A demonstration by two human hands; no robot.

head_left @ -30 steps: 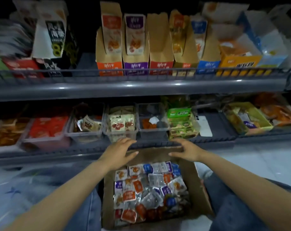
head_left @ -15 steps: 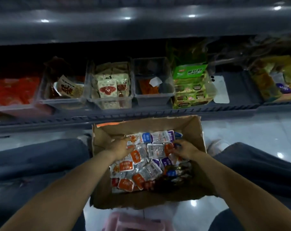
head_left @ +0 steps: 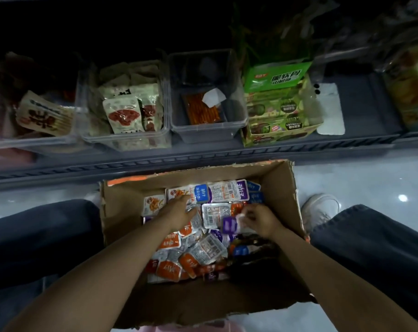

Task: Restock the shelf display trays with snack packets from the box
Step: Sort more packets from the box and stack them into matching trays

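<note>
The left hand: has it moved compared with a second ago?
Yes. The left hand was on the far rim of the cardboard box; now it is down inside, on the snack packets.

Box (head_left: 278,188) open-topped; shelf lip (head_left: 203,156) ahead

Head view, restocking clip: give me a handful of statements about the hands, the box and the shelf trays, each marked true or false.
1. Both hands are inside the cardboard box. True: the left hand and the right hand are over the snack packets.
2. The right hand's fingers pinch a packet with purple print. True.
3. The clear tray with the orange packet is packed full. False: it holds one orange packet and a white slip; most of its floor is bare.
4. The green display carton stands left of that tray. False: it stands on its right.
5. The left hand lies flat on the packets. True.
</note>
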